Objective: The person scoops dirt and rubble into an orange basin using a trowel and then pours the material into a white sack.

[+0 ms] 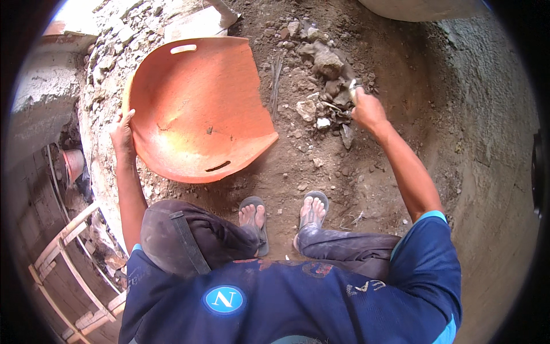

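A broken orange plastic tub [215, 106] lies tilted on the dirt at the left, one side cut away and slots near its rim. My left hand [121, 135] grips its left edge, thumb over the rim. To the right, my right hand [368, 110] is closed round the pale handle of a short tool [354, 89]. The tool's far end is blurred against the rubble and its kind cannot be made out. Just beside it is a pile of stones and dirt clods [327, 62], with several pale chips at its near side.
My sandalled feet [312, 209] stand on the bare earth. A rough wall [498, 143] closes off the right. Loose rubble [114, 40] covers the upper left. A wooden ladder-like frame [71, 235] and a small pinkish bucket [73, 164] sit lower left. A shovel blade [195, 24] lies beyond the tub.
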`<state>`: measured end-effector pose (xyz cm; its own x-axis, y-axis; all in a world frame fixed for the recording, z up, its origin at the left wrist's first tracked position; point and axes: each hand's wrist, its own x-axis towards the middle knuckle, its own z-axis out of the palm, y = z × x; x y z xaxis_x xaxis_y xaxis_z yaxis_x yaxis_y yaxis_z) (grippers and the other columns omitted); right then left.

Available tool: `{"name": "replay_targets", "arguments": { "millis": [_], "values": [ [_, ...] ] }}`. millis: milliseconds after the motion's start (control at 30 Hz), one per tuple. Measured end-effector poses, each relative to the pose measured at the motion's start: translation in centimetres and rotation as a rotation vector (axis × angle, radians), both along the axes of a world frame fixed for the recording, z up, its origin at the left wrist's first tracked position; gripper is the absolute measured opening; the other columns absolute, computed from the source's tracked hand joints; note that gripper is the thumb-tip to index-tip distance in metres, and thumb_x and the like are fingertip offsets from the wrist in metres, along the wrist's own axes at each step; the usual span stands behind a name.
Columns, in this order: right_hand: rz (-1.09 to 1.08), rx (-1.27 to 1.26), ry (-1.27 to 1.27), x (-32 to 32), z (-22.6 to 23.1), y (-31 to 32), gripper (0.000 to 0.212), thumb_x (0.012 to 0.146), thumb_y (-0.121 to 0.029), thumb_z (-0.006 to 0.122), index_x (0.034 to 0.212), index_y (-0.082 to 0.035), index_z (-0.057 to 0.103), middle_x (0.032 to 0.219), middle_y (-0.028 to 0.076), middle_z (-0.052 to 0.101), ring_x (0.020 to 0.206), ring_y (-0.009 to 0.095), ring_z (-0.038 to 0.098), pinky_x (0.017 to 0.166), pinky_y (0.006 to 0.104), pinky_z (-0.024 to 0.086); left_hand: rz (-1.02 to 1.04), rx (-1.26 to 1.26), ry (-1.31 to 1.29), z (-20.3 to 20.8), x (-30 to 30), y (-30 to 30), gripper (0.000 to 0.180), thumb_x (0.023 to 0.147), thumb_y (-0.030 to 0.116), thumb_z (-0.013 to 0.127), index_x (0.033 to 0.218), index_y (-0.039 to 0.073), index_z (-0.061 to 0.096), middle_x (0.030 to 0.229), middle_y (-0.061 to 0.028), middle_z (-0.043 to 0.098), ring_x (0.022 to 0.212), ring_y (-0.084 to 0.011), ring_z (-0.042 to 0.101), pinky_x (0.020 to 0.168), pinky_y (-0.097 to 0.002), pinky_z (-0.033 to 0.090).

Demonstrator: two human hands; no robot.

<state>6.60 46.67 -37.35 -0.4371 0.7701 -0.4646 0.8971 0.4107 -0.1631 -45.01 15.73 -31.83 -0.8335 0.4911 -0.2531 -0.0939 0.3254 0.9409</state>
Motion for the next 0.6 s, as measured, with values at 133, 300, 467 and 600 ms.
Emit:
{"name": "replay_targets", "arguments": {
  "millis": [133,300,467,600],
  "values": [
    [0.172,-0.077,0.025,-3.7,3.0,-5.4,0.025,0.081,-0.003,0.049,0.106,-0.004,0.048,0.081,0.018,0.064,0.073,0.033,0.066,0.067,0.0436,0.054,0.017,-0.006,0.021,0.1,0.2,-1.2,0.025,0.082,0.013,0.068,0.102,0.0,0.061,0.091,-0.0023,0.06,0.079,-0.0106,0.054,0.074,-0.0255,0.044],
    [0.47,-0.029,0.222,-7.8,2.3,-12.5,0.024,0.077,-0.008,0.054,0.1,-0.005,0.046,0.074,0.02,0.062,0.068,0.035,0.066,0.057,0.0436,0.054,-0.019,0.048,-0.044,1.2,1.9,0.3,0.025,0.084,0.014,0.067,0.103,0.0,0.061,0.093,-0.0031,0.06,0.081,-0.0116,0.056,0.075,-0.0263,0.046],
    [0.008,0.007,0.255,-8.3,0.4,-1.3,0.03,0.081,-0.009,0.049,0.109,0.001,0.044,0.084,0.023,0.064,0.074,0.037,0.066,0.068,0.0468,0.054,0.03,-0.004,-0.038,1.1,1.9,-1.5,0.025,0.085,0.015,0.065,0.106,0.001,0.06,0.096,-0.0036,0.06,0.085,-0.0128,0.057,0.079,-0.0271,0.046],
    [-0.398,0.232,0.108,-1.7,-4.0,14.3,0.034,0.077,-0.012,0.059,0.109,-0.004,0.052,0.104,0.023,0.064,0.099,0.038,0.062,0.083,0.045,0.05,-0.002,-0.003,-0.006,1.3,2.6,-0.7,0.028,0.086,0.017,0.064,0.109,0.001,0.058,0.098,-0.0042,0.06,0.087,-0.0127,0.057,0.08,-0.0267,0.045]
  ]
}}
